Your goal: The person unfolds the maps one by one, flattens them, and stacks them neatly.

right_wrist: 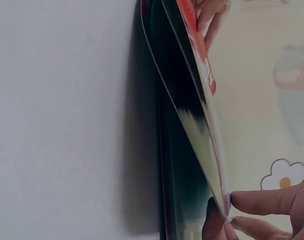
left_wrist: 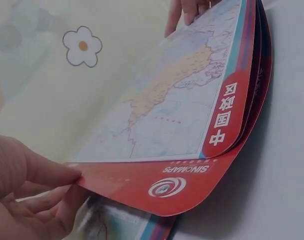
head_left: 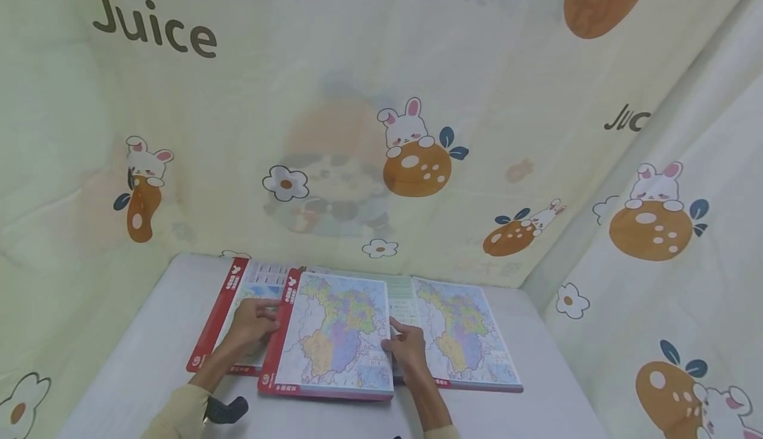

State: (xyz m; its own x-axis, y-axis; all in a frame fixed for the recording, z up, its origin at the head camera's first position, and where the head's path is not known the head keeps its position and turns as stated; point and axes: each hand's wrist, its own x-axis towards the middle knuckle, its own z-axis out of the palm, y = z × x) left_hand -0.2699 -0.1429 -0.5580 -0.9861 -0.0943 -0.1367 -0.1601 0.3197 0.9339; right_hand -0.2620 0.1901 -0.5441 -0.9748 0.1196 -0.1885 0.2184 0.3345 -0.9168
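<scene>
A map (head_left: 334, 333) with a red left border is raised over the other maps, its loose layers parting at the lower edge (right_wrist: 192, 115). My left hand (head_left: 253, 323) pinches the red border between thumb and fingers. On the opposite side, my right hand (head_left: 409, 346) pinches the right edge; its thumb and fingers meet at a corner in the right wrist view. In the left wrist view, the map's red corner (left_wrist: 167, 190) carries a white spiral logo. Beneath lie a left map (head_left: 213, 320) with a red strip and a right map (head_left: 467, 333), both partly covered.
The white tabletop (head_left: 137, 359) extends around the maps. Behind it hangs a pale curtain (head_left: 238, 128) printed with rabbits, oranges and flowers, and more curtain (head_left: 620, 306) closes in the right side. A black strap-like piece (head_left: 226, 410) sits by the left wrist.
</scene>
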